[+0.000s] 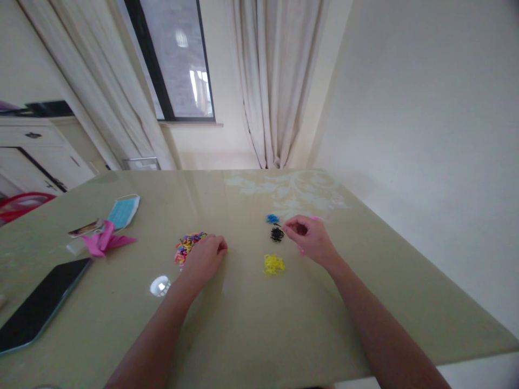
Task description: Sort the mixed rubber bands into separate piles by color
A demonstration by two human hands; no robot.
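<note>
A heap of small mixed-colour rubber bands lies left of centre on the table, partly covered by my left hand. The fingers of that hand are closed, with a bit of yellow at their tips that looks like a rubber band. My right hand pinches a black rubber band just above a small pile of black rubber bands. Behind that sits a blue pile, and nearer me a yellow pile. Pink bands show beside and behind my right hand, mostly hidden.
A tablet-like black slab lies at the left on the table. Beyond it are a folded pink paper shape and a blue face mask. A shiny round object rests near my left forearm. A wall borders the right side.
</note>
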